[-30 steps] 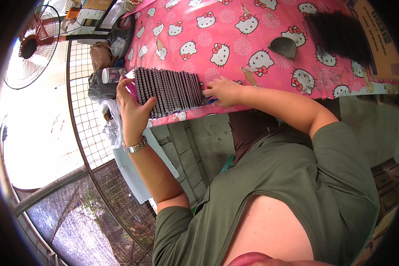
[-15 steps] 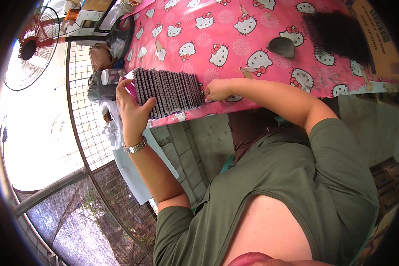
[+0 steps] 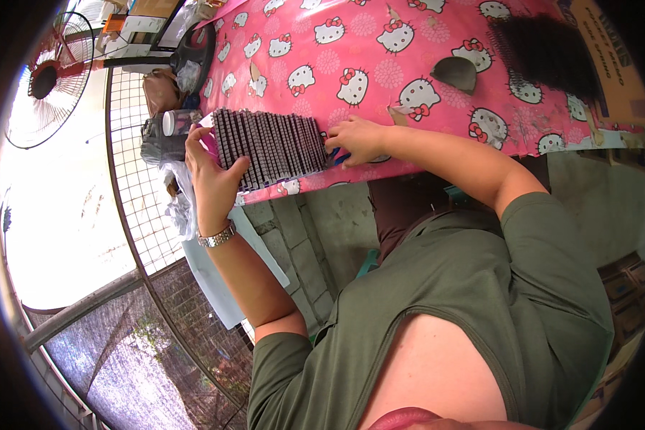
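Note:
A long row of dark flat pieces (image 3: 271,145), packed side by side like a ribbed block, lies near the front edge of a table with a pink cartoon-cat cloth (image 3: 351,50). My left hand (image 3: 211,175), with a metal watch on its wrist, presses against the row's left end, thumb laid over the front. My right hand (image 3: 355,140) presses against the right end, fingers curled. The two hands squeeze the row between them.
A grey half-round piece (image 3: 455,72) and a dark bristly heap (image 3: 548,54) lie farther back on the table. A wire mesh fence (image 3: 132,193), a standing fan (image 3: 46,79), and a bag with a can (image 3: 166,129) are at the left. A cardboard box (image 3: 613,64) sits at the right.
My right hand has slid slightly left along the row's right end; the left hand and the row have hardly moved.

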The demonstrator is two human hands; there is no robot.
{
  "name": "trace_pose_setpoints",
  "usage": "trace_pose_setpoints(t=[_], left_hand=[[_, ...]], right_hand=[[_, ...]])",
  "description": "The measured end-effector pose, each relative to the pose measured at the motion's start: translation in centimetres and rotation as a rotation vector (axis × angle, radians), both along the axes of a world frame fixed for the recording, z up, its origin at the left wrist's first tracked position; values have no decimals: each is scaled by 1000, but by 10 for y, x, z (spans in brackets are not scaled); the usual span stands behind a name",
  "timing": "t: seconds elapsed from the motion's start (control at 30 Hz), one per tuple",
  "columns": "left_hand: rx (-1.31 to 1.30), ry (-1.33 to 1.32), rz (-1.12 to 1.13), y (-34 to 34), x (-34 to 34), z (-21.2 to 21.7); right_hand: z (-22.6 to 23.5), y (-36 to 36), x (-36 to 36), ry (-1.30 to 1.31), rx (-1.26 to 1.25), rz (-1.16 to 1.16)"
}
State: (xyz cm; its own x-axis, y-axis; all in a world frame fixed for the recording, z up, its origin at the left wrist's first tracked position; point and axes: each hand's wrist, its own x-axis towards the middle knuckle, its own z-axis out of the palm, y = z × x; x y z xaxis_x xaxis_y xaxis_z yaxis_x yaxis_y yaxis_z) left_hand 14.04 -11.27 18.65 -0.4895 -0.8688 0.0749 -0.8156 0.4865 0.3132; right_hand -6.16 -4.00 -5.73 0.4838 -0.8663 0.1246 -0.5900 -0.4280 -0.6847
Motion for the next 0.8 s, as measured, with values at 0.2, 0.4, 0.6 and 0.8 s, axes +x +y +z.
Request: trace_pose_setpoints(t=[0.2,0.4,0.6,0.8], left_hand=[[12,17,10,-1,2,-2],[21,30,9,-1,2,-2],[-15,6,-4,0,1,-1],[-6,28,-2,-1,2,-3]], right_hand=[[27,-25,9,62,614,41],[3,-10,-2,63,-18,1],[4,-10,4,127,36,3],[31,-33,7,95,712,52]])
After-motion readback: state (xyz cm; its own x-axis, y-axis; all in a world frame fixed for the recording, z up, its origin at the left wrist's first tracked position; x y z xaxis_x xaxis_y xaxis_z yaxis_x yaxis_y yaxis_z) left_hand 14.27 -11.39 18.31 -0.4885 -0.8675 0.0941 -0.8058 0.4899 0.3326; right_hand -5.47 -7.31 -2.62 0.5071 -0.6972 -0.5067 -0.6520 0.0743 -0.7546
